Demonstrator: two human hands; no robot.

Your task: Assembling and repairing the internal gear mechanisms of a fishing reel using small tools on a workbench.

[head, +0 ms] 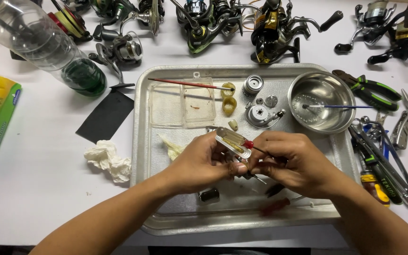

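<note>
Over the metal tray (143,141) on the worktop, the left hand (203,163) pinches a small reel part (242,166) steady while the right hand's (293,163) grip closes on a clear-handled screwdriver (233,141) angled into it.

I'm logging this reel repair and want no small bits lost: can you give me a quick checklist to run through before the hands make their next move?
1. Work held over the metal tray: ok, both hands are above it.
2. Left hand grip on the clear-handled screwdriver: ok, fingers wrap it.
3. Right hand grip on the small dark metal part: cannot tell, fingers hide most of it.
4. Loose round silver parts inside the tray: ok, grouped by the steel bowl.
5. Red-handled tool near the tray's front edge: not ok, lying close to the rim.
</note>
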